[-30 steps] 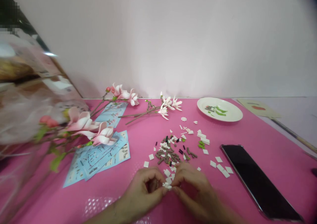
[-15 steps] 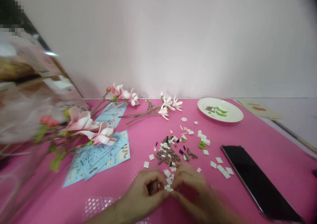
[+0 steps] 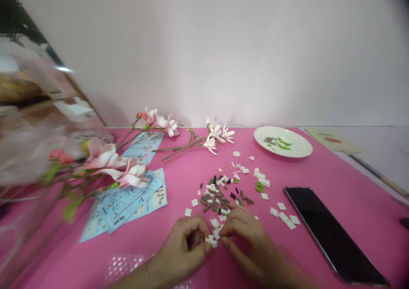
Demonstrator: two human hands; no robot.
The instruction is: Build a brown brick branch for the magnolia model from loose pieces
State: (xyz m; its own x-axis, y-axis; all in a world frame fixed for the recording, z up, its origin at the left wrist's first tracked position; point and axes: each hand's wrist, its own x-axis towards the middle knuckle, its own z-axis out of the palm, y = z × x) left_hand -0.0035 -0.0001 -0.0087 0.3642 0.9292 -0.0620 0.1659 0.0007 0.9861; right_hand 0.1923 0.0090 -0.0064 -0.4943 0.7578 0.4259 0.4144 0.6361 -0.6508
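My left hand [image 3: 183,248] and my right hand [image 3: 246,238] meet low over the pink table [image 3: 345,174], fingers curled in a pinch. Between the fingertips sits a small white brick piece [image 3: 211,240], held from both sides. Just beyond the hands lies a heap of small brown, white and black pieces [image 3: 220,195]. A few white tiles [image 3: 284,215] lie to the right of it, and small green pieces [image 3: 259,187] sit at its right edge.
A black phone [image 3: 329,233] lies at the right. A white plate [image 3: 298,149] with green bits stands at the back. Built flower stems [image 3: 194,140] and pink blossoms [image 3: 118,163] lie left over blue instruction sheets [image 3: 128,201]. A blurred box [image 3: 32,110] fills the far left.
Both hands stay together over the same spot; the fingers have shifted slightly around the white piece, which now sits a little further left.
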